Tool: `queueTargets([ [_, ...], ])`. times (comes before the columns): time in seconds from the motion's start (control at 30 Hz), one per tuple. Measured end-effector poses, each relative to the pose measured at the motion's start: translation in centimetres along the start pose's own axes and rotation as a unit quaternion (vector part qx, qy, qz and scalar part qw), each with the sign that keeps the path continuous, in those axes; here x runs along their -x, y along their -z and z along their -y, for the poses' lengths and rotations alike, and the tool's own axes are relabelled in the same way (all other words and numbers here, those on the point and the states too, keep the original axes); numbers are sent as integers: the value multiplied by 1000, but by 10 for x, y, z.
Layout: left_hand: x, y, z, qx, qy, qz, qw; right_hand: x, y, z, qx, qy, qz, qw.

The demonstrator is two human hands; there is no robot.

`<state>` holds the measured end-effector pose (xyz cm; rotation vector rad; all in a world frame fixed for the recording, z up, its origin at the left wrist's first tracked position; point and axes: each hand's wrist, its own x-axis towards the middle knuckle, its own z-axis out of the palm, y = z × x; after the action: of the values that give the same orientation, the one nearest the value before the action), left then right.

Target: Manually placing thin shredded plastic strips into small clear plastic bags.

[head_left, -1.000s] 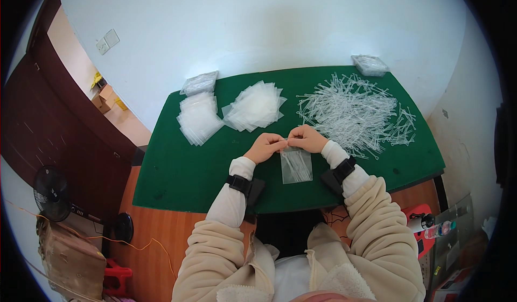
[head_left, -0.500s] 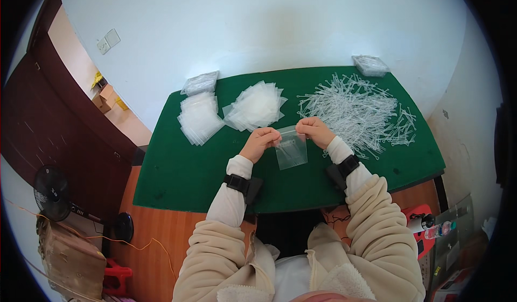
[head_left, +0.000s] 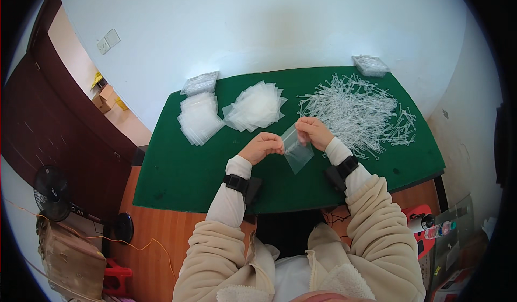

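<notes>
A small clear zip bag [head_left: 300,160] hangs tilted over the green table between my hands. My left hand [head_left: 263,147] has its fingers closed at the bag's left upper edge. Thumb and fingers of my right hand [head_left: 315,132] pinch the other end of that edge. Whether anything lies inside the bag is hard to make out. Just beyond my right hand spreads a big heap of thin clear plastic sticks with looped ends [head_left: 350,111]. Beyond my left hand are a fanned pile of clear bags [head_left: 257,107] and a second, neater pile of bags [head_left: 199,121].
Wrapped clear packs stand at the table's back left [head_left: 201,83] and back right corner [head_left: 370,65]. The green table [head_left: 183,181] meets the white wall behind. On the floor are a black fan [head_left: 53,193], a cardboard box [head_left: 72,256] and a red stool [head_left: 116,278].
The bag has turned from hanging nearly straight to a slant, its lower end swung right. My left hand has shifted slightly right and down; my right hand stays nearly in place.
</notes>
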<state>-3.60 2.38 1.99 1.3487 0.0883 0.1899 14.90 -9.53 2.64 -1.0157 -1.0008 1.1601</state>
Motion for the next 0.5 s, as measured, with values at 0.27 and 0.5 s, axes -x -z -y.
queueTargets([
  [0.27,-6,-18,2,-73,57,-49,995,-4,-7,-12,157,-11,40,987],
  [0.5,-7,-7,0,-107,20,-153,982,-7,-6,-15,201,54,45,977],
])
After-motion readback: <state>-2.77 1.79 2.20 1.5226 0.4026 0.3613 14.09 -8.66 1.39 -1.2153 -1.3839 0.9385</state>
